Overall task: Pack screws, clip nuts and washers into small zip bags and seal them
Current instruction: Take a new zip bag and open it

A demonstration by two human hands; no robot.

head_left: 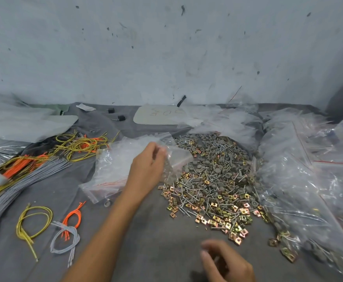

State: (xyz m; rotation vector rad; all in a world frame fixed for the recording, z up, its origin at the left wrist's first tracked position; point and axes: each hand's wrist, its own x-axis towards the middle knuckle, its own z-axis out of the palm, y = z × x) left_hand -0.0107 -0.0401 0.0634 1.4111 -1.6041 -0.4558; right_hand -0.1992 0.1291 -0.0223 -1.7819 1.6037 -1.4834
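Head camera looks down on a grey cloth-covered worktop [156, 237] set against a stained white wall [166, 47]. At the centre of the frame the left hand [148, 167] reaches forward, its fingertips curled and pinching a small clear plastic zip bag [179, 157]. The bag hangs crumpled at the upper left edge of a heap of silver screws, brass-coloured square clip nuts and round grey washers [215, 180], which spreads across the centre right. Just left of that hand lies a stack of empty clear zip bags with red seal strips [111, 169]. At the bottom edge, right of centre, the right hand [225, 261] is blurred, fingers loosely bent above the cloth; I cannot tell whether it holds anything. Crinkled large clear plastic bags [300, 169] crowd the right side, some showing hardware inside. Bundles of orange, yellow and grey wires [30, 169] lie at the left.
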